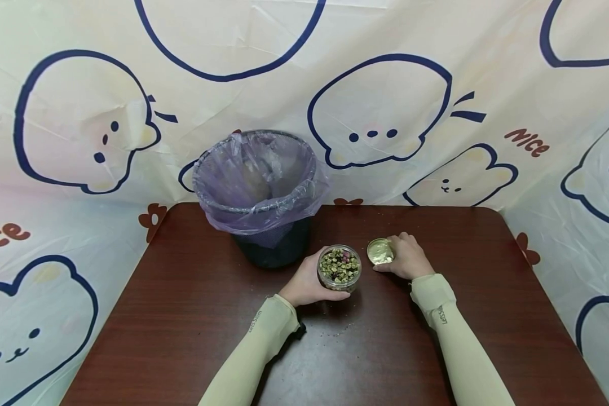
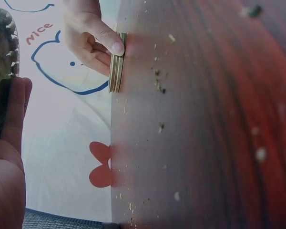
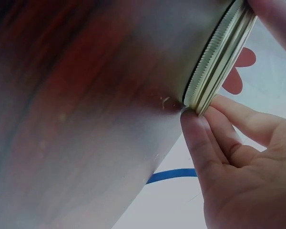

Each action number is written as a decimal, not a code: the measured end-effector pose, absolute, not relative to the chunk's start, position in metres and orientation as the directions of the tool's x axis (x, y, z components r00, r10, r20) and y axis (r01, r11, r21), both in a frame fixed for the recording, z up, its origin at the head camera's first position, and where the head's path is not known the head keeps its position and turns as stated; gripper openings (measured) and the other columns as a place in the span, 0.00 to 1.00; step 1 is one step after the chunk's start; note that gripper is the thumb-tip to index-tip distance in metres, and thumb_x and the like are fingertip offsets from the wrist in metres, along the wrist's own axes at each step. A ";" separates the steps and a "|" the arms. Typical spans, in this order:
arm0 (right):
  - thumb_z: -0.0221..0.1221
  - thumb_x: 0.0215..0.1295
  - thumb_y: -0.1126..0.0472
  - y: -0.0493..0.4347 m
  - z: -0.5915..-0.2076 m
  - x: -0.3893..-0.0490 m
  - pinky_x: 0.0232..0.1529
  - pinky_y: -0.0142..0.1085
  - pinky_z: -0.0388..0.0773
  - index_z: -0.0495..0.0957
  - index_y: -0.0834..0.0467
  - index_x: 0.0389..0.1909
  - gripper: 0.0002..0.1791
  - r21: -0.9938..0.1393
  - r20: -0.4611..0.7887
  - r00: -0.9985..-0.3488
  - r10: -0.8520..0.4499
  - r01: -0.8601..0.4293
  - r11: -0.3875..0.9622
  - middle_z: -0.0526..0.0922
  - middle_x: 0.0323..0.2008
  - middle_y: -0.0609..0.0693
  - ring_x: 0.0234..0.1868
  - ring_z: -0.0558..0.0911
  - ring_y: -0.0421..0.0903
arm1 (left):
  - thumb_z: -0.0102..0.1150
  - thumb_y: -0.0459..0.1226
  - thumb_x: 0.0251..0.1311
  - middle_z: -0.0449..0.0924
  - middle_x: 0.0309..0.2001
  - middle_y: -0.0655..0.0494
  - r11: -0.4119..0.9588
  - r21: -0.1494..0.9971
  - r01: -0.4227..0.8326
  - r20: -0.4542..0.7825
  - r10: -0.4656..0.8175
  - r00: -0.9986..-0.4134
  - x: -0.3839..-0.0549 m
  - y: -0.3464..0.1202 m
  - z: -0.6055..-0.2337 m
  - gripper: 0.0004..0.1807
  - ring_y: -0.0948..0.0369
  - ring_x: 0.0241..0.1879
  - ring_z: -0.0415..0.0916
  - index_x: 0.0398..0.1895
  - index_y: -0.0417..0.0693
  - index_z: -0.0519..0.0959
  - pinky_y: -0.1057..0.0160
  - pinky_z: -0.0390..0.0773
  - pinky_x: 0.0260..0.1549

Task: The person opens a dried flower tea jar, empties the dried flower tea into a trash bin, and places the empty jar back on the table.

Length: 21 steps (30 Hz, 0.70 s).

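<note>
Left grip [image 1: 307, 283] curls round the unlidded jar [image 1: 341, 286]; right grip [image 1: 409, 259] pinches the lid [image 1: 380, 251]; tilting the left could spill dried flowers [image 1: 340, 266] onto the counter [image 1: 365, 361] below it

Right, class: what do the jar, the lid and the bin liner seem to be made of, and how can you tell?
Jar: clear, glossy glass or plastic; its rim is see-through. Lid: probably metal, with a gold shine and a ridged edge. Bin liner: thin, shiny plastic film, most likely; it is translucent purple and crinkled.
</note>
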State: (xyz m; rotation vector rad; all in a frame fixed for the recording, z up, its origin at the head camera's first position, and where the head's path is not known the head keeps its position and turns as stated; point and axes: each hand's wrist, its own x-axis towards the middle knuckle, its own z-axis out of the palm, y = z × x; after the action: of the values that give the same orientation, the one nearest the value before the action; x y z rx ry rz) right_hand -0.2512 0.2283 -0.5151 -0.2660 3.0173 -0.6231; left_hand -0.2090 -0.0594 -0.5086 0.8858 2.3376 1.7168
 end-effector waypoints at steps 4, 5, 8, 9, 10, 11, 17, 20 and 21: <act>0.81 0.47 0.47 0.228 -0.514 -0.251 0.59 0.59 0.75 0.75 0.72 0.62 0.48 -0.395 -0.013 -0.984 -0.175 -0.156 0.905 0.76 0.50 0.66 0.54 0.74 0.63 | 0.86 0.38 0.40 0.81 0.59 0.58 0.194 0.902 0.386 0.243 0.510 -0.825 -0.209 -0.059 -0.509 0.48 0.62 0.58 0.79 0.69 0.51 0.71 0.58 0.78 0.63; 0.81 0.47 0.47 0.227 -0.514 -0.250 0.59 0.59 0.75 0.75 0.73 0.62 0.48 -0.394 -0.013 -0.984 -0.175 -0.156 0.906 0.76 0.50 0.66 0.54 0.74 0.63 | 0.86 0.39 0.40 0.81 0.59 0.58 0.198 0.901 0.386 0.242 0.509 -0.826 -0.208 -0.059 -0.509 0.48 0.62 0.58 0.79 0.69 0.51 0.71 0.58 0.78 0.63; 0.81 0.47 0.46 0.227 -0.514 -0.250 0.59 0.58 0.75 0.75 0.73 0.62 0.48 -0.391 -0.009 -0.985 -0.175 -0.157 0.907 0.76 0.50 0.66 0.54 0.74 0.63 | 0.86 0.39 0.40 0.81 0.58 0.58 0.208 0.898 0.387 0.238 0.510 -0.827 -0.208 -0.059 -0.510 0.49 0.62 0.58 0.79 0.69 0.51 0.71 0.58 0.78 0.63; 0.81 0.47 0.46 0.227 -0.514 -0.250 0.59 0.58 0.75 0.75 0.73 0.62 0.48 -0.390 -0.009 -0.985 -0.174 -0.157 0.907 0.76 0.49 0.66 0.54 0.73 0.63 | 0.87 0.39 0.39 0.81 0.58 0.58 0.210 0.898 0.387 0.237 0.511 -0.826 -0.208 -0.059 -0.510 0.48 0.62 0.58 0.79 0.68 0.51 0.71 0.58 0.77 0.63; 0.81 0.47 0.46 0.227 -0.514 -0.250 0.59 0.58 0.75 0.75 0.73 0.62 0.48 -0.390 -0.009 -0.985 -0.173 -0.156 0.908 0.76 0.49 0.66 0.54 0.73 0.62 | 0.87 0.39 0.39 0.81 0.58 0.58 0.211 0.897 0.389 0.237 0.512 -0.825 -0.209 -0.059 -0.510 0.49 0.61 0.58 0.79 0.69 0.51 0.71 0.58 0.77 0.63; 0.80 0.48 0.46 0.227 -0.514 -0.250 0.59 0.58 0.75 0.75 0.73 0.62 0.48 -0.390 -0.010 -0.985 -0.173 -0.155 0.908 0.76 0.50 0.66 0.54 0.73 0.62 | 0.87 0.39 0.39 0.81 0.58 0.58 0.211 0.896 0.392 0.240 0.513 -0.824 -0.209 -0.059 -0.510 0.49 0.61 0.58 0.79 0.69 0.50 0.71 0.58 0.77 0.63; 0.80 0.48 0.46 0.227 -0.515 -0.250 0.59 0.58 0.76 0.75 0.73 0.63 0.49 -0.395 -0.019 -0.985 -0.171 -0.149 0.906 0.76 0.50 0.66 0.54 0.73 0.62 | 0.87 0.39 0.39 0.81 0.58 0.59 0.214 0.897 0.388 0.236 0.510 -0.827 -0.208 -0.058 -0.509 0.49 0.62 0.58 0.79 0.68 0.52 0.71 0.58 0.78 0.63; 0.80 0.47 0.46 0.228 -0.515 -0.250 0.58 0.58 0.76 0.75 0.73 0.63 0.49 -0.391 -0.016 -0.985 -0.174 -0.154 0.907 0.76 0.50 0.67 0.54 0.73 0.62 | 0.87 0.39 0.39 0.81 0.58 0.61 0.215 0.898 0.384 0.233 0.509 -0.829 -0.208 -0.057 -0.509 0.48 0.63 0.58 0.79 0.68 0.53 0.72 0.58 0.78 0.62; 0.80 0.47 0.45 0.228 -0.515 -0.251 0.58 0.58 0.76 0.75 0.73 0.63 0.49 -0.390 -0.014 -0.985 -0.174 -0.155 0.907 0.76 0.50 0.67 0.54 0.73 0.62 | 0.87 0.39 0.39 0.81 0.57 0.61 0.215 0.898 0.383 0.232 0.509 -0.829 -0.207 -0.057 -0.509 0.48 0.63 0.58 0.79 0.67 0.54 0.72 0.58 0.78 0.62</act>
State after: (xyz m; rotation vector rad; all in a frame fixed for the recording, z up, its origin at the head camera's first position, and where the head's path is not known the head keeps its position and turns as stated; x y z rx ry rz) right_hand -0.2507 0.2284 -0.5153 -0.2610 3.0209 -0.6123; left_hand -0.2075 -0.0571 -0.5090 0.8707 2.3579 1.6896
